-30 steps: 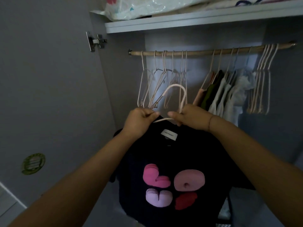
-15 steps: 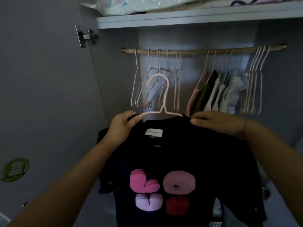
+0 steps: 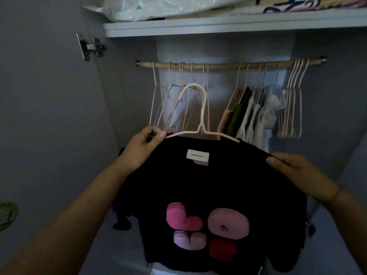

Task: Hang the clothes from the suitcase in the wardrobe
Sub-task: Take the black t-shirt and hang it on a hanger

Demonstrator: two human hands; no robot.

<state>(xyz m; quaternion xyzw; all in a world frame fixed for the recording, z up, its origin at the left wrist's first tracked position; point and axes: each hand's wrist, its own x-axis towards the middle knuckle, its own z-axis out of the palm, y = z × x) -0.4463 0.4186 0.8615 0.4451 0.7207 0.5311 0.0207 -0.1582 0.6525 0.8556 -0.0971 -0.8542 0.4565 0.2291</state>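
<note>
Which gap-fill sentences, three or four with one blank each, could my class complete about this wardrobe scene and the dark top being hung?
1. The black knitted sweater sits on a pale pink wire ____.
2. The left hand pinches the sweater's left ____.
3. The wooden wardrobe rail carries empty hangers at both ends and hung clothes toward the ____.
4. The puffy pink letters are on the sweater's ____.

Missing words: hanger; shoulder; right; front

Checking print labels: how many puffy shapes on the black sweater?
4: pink shape top left, mauve shape top right, lilac shape bottom left, red shape bottom right; none look hidden.
</note>
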